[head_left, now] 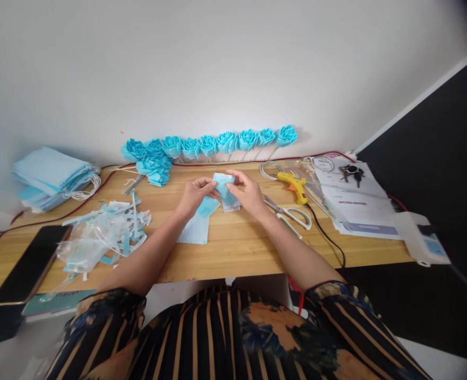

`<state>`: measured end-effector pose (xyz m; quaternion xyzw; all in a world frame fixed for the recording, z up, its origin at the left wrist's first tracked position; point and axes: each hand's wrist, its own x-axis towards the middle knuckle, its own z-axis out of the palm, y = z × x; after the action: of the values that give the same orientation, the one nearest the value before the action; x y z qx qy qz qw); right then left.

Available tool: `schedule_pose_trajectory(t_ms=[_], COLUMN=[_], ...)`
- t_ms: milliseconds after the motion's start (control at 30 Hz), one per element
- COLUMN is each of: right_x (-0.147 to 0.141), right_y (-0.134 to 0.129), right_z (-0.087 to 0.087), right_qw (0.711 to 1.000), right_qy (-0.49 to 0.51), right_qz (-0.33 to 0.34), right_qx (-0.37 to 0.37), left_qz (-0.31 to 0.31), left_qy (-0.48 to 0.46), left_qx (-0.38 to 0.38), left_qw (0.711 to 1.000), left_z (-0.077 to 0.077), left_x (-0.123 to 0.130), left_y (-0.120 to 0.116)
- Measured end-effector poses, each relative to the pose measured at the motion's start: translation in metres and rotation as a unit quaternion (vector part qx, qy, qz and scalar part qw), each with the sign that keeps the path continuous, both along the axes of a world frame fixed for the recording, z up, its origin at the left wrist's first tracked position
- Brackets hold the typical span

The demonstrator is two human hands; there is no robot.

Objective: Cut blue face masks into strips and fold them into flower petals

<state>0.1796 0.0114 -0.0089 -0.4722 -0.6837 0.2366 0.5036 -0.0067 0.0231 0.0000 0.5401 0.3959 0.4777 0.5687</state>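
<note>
Between my two hands, above the middle of the wooden table, is a small light-blue piece of mask fabric. My left hand pinches its left edge between thumb and fingers. On the right side, my right hand grips the same piece, thumb in front and fingers behind. Beneath my left hand lie a flat pale-blue fabric sheet and a smaller blue piece. White-handled scissors rest to the right of my right hand, near a yellow glue gun.
Blue fabric flowers on sticks line the wall. A stack of blue masks stands at the left, with fabric scraps and a phone nearer. Papers with keys and a white power strip occupy the right.
</note>
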Motion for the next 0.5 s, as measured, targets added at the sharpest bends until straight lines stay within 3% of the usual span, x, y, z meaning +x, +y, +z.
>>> schedule_pose_trajectory(t_ms=[167, 300, 500], right_x=[-0.0008, -0.0015, 0.0021], right_y=[-0.0042, -0.0052, -0.0022], right_z=[0.0066, 0.0059, 0.0062], right_qw=[0.997, 0.999, 0.999], right_qy=[-0.044, -0.045, 0.036], right_qz=[0.018, 0.018, -0.021], right_qx=[0.058, 0.022, -0.019], left_qz=[0.001, -0.011, -0.006], left_qy=[0.081, 0.103, 0.126], left_qx=[0.038, 0.055, 0.046], left_qw=[0.996, 0.993, 0.991], left_z=[0.0021, 0.0025, 0.0043], left_x=[0.0040, 0.0063, 0.0019], left_y=[-0.0059, -0.0087, -0.0056])
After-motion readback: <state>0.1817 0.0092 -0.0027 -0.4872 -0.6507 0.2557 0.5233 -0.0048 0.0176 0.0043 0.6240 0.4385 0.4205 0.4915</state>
